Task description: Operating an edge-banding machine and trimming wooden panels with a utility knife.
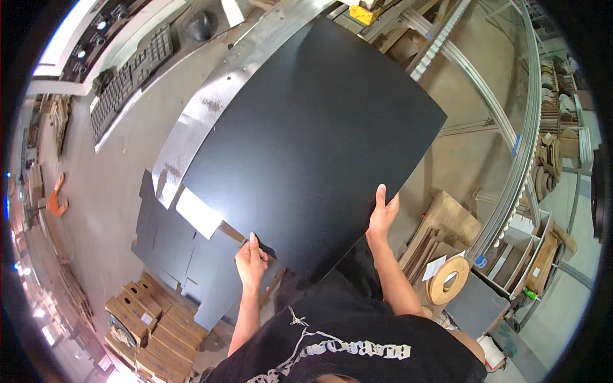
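A large flat black panel (306, 137) spans the middle of the view in front of my body. At its near left edge my left hand (252, 262) grips it, thumb on top and the other fingers folded beneath. My right hand (383, 217) holds the near right edge, its thumb lying along the upper face and the remaining fingers mostly hidden under the board. The panel's far left side lies along a shiny metal strip (198, 118) of a machine. A white sheet or label (198, 214) shows beside the panel's near left corner.
Dark grey boards (172, 242) lie low on the left, above stacked cardboard boxes (156, 332). A keyboard (131, 80) stands at the far left. To the right run a machine rail (482, 96), a roll of tan edging (448, 281) and leaning wooden boards (444, 223).
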A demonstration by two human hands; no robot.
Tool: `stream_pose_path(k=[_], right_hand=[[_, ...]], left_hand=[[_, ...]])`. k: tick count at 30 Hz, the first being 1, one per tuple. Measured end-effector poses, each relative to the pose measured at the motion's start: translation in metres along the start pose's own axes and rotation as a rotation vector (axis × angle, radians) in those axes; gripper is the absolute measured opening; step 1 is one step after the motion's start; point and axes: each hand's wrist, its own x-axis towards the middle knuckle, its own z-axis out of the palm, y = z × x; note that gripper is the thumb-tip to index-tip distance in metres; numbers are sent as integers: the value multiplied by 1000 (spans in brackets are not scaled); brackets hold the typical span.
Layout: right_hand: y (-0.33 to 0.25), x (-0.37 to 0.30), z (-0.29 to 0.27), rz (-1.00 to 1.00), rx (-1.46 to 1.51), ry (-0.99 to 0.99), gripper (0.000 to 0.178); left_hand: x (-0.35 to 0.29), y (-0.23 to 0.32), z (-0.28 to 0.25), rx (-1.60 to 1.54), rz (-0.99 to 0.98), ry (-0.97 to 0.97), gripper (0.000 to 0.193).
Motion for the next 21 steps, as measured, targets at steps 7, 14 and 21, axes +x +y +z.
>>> stream_pose_path(k=[7, 14, 21], right_hand=[[-11, 54, -7, 13, 27, -2, 68], [-38, 111, -5, -9, 68, -41, 63], [-34, 115, -7, -21, 60, 5, 60]], left_hand=[[9, 39, 45, -91, 20, -26, 50], [26, 69, 87, -34, 26, -70, 50], [25, 75, 96, -79, -17, -6, 50]])
